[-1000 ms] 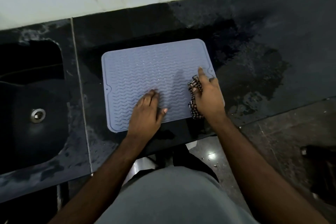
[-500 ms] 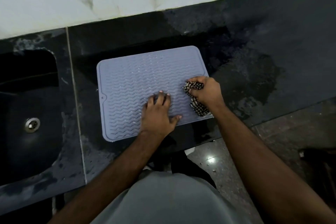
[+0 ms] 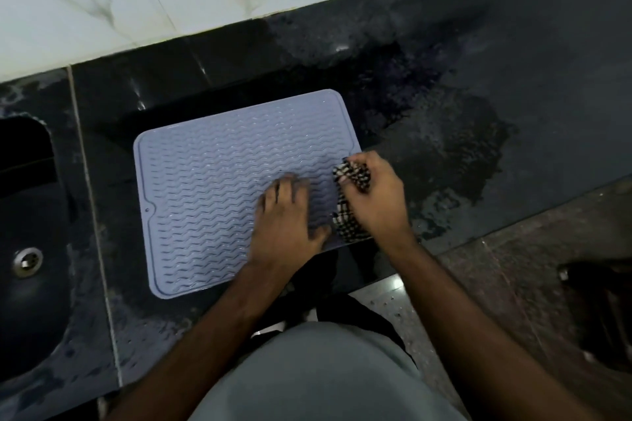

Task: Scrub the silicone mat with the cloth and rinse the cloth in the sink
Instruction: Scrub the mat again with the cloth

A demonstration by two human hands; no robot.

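Two hands at work on one silicone mat (image 3: 222, 188), lavender, wave-ribbed, lying flat on the dark bench (image 3: 513, 79) with its long edge toward the person.

Left hand (image 3: 285, 225): fingers straight, palm down on the mat's near-right area, pressing it flat; holds nothing.

Right hand (image 3: 378, 196): grip curled round a bunched checked cloth (image 3: 349, 202), black and white, at the mat's right edge; cloth in contact with the ribbed surface.

Sink (image 3: 30, 249): black basin with metal drain, left of the mat, well apart from the cloth.

Bench condition: wet patch right of the mat.

Step in hand, as judged: scrubbing; rinse not yet begun.

Handling advice: keep the left palm bearing down so the mat does not creep on the wet bench; run the cloth along the wave ribs, then across them, to reach the channels; work from the right edge toward the sink side so loosened dirt travels one way.
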